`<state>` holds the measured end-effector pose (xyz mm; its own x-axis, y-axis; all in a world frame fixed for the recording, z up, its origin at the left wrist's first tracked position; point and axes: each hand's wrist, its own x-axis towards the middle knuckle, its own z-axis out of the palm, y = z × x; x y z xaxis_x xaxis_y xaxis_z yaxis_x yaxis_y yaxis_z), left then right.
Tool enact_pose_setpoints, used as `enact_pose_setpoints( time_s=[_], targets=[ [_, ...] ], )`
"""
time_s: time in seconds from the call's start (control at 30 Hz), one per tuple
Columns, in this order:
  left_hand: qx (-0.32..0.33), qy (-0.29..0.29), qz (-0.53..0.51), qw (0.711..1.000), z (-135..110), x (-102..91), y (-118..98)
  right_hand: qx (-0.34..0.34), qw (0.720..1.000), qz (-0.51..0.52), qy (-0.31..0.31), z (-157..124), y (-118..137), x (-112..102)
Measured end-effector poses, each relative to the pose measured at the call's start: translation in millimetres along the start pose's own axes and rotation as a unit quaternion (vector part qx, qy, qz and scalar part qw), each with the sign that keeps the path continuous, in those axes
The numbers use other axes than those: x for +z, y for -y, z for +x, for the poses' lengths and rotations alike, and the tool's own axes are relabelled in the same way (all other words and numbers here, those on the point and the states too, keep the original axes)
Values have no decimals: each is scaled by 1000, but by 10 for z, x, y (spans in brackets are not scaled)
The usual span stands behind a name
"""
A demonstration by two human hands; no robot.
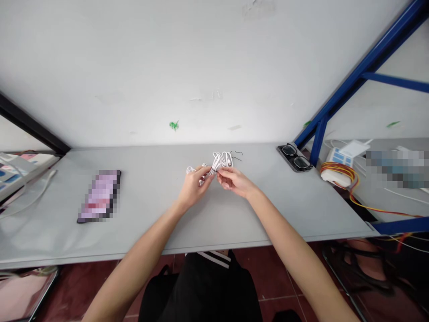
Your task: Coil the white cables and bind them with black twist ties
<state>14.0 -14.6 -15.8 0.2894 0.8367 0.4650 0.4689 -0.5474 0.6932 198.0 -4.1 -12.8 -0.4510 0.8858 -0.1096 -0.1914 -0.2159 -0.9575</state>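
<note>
A looped bundle of white cable (219, 158) is between my hands near the middle of the grey table. A thin black twist tie (214, 169) goes around its waist. My left hand (196, 181) is closed on the bundle's left part, with small loops showing past the fingers. My right hand (233, 179) pinches thumb and forefinger at the tie, the other fingers curled; the exact grip is partly hidden. Just behind the bundle's right end lie thin, bent black ties (237, 155).
A blurred-out phone-like object (99, 196) lies on the left of the grey table (147, 179). Black-framed glasses (296, 156) rest on a dark case at the back right. Past the blue frame (320, 138) are a power strip (338, 163) and a red-yellow cable coil (345, 172).
</note>
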Motion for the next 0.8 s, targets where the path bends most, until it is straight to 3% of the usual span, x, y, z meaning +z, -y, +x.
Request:
enact_pose_setpoints(
  time_s=[0.1, 0.17, 0.23, 0.33, 0.4, 0.43, 0.47, 0.57, 0.6, 0.7, 0.8],
  targets=[
    [-32, 17, -34, 999, 9, -9, -58, -74, 991, -108, -37, -30, 30, 30],
    [-80, 47, -98, 991, 19, -25, -101, -141, 966, -203, -79, -50, 38, 64],
    [-135, 90, -192, 968, 29, -47, -126, -215, 919, -308, -123, -60, 25, 94],
    [-205, 121, -308, 921, 39, -73, -124, -315, 823, -444, -165, -50, -11, 114],
    [-216, 113, -317, 917, 37, -74, -116, -339, 794, -474, -173, -41, -17, 110],
    [-207, 100, -296, 927, 33, -69, -114, -331, 803, -463, -175, -38, -12, 104],
    [-189, 81, -260, 944, 28, -61, -113, -308, 830, -433, -170, -37, -2, 94],
    [-111, 11, -118, 987, 9, -31, -103, -159, 951, -246, -100, -33, 28, 44],
    [-87, -3, -79, 993, 3, -21, -94, -103, 978, -168, -66, -27, 31, 23],
    [-44, -8, -16, 999, -9, 2, -54, -3, 1000, 6, -21, 3, 8, -34],
    [-40, -4, -2, 999, -13, 22, -20, 22, 997, 65, -33, 28, -22, -56]
  ],
)
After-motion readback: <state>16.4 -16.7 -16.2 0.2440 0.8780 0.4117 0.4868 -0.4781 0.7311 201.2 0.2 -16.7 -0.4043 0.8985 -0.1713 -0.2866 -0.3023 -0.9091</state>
